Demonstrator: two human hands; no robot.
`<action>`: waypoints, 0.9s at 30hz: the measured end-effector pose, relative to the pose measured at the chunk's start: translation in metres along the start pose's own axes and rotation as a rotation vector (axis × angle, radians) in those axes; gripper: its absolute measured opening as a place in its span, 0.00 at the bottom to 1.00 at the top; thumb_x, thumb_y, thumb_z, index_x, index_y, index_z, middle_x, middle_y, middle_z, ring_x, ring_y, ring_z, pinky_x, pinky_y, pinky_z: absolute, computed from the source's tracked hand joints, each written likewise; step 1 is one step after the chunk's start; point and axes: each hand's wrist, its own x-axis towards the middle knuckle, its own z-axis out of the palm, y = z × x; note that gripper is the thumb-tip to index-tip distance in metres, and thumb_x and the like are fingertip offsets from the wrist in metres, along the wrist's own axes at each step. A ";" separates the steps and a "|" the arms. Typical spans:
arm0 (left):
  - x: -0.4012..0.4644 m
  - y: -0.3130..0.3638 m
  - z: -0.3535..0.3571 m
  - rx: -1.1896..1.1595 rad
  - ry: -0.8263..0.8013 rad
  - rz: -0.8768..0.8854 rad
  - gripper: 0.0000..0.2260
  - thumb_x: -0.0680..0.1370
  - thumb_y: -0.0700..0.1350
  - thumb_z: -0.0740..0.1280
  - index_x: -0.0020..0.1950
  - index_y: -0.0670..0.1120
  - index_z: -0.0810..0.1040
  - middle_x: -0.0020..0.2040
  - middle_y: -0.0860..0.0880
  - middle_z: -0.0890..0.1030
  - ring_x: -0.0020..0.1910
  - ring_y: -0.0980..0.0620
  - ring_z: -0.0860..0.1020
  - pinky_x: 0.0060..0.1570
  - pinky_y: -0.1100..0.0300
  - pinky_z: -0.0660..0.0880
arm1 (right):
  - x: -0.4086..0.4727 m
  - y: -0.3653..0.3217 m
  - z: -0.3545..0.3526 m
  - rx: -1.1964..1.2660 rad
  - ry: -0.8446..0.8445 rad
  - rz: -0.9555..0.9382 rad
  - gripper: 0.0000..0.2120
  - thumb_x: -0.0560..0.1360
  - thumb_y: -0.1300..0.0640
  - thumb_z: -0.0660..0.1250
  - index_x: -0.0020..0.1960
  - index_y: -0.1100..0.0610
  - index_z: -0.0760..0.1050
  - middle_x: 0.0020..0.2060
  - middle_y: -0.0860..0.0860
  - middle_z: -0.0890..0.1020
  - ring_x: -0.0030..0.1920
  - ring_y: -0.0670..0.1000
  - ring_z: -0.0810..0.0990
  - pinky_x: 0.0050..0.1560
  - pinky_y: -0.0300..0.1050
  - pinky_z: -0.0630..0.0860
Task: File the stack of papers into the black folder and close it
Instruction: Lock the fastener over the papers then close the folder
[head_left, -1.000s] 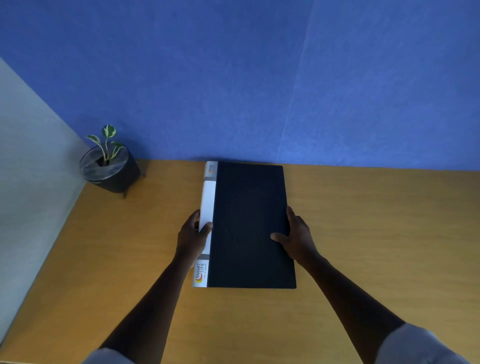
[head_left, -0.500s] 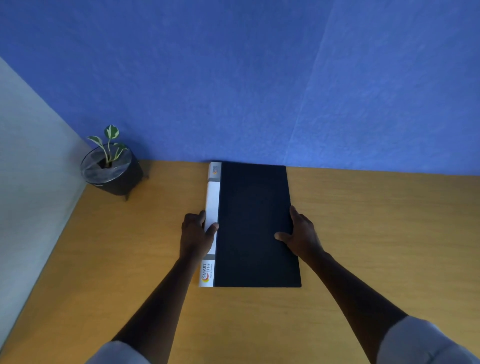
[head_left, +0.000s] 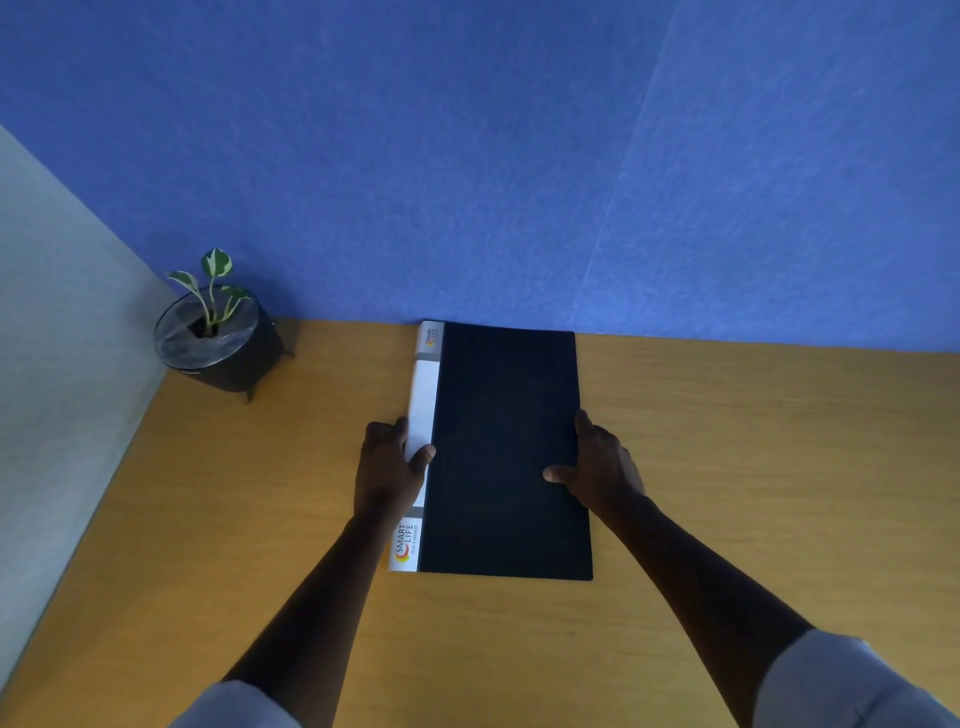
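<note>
I see the black folder (head_left: 506, 449) lying shut and flat on the wooden surface (head_left: 753, 467), its far end against the blue wall (head_left: 467, 156), with no loose papers in view. My left hand (head_left: 387, 470) clasps the white spine, thumb on top, while my right hand (head_left: 597, 462) grips the opening edge, thumb resting on the cover. I judge it light, stiff and slightly slick, best held along those long edges; a potted plant (head_left: 218, 322) sits in the left corner.
</note>
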 end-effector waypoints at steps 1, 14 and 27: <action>0.001 0.000 0.000 -0.004 -0.003 -0.009 0.26 0.79 0.53 0.68 0.71 0.40 0.72 0.65 0.40 0.73 0.63 0.44 0.74 0.61 0.54 0.74 | -0.001 -0.001 0.000 -0.001 0.001 0.003 0.44 0.69 0.47 0.79 0.75 0.53 0.56 0.64 0.56 0.77 0.60 0.59 0.80 0.52 0.55 0.82; -0.012 0.055 0.029 0.247 0.067 0.320 0.31 0.80 0.50 0.64 0.79 0.44 0.58 0.77 0.43 0.64 0.76 0.44 0.63 0.72 0.51 0.66 | -0.008 -0.031 0.019 -0.048 0.096 -0.138 0.39 0.76 0.48 0.70 0.79 0.59 0.55 0.78 0.57 0.60 0.78 0.60 0.58 0.76 0.56 0.61; -0.015 0.035 0.067 0.375 -0.031 0.337 0.30 0.83 0.54 0.48 0.81 0.41 0.47 0.82 0.42 0.46 0.81 0.45 0.43 0.79 0.48 0.46 | -0.013 -0.023 0.065 -0.178 0.146 -0.143 0.36 0.82 0.42 0.47 0.81 0.60 0.39 0.81 0.58 0.40 0.80 0.58 0.36 0.79 0.56 0.39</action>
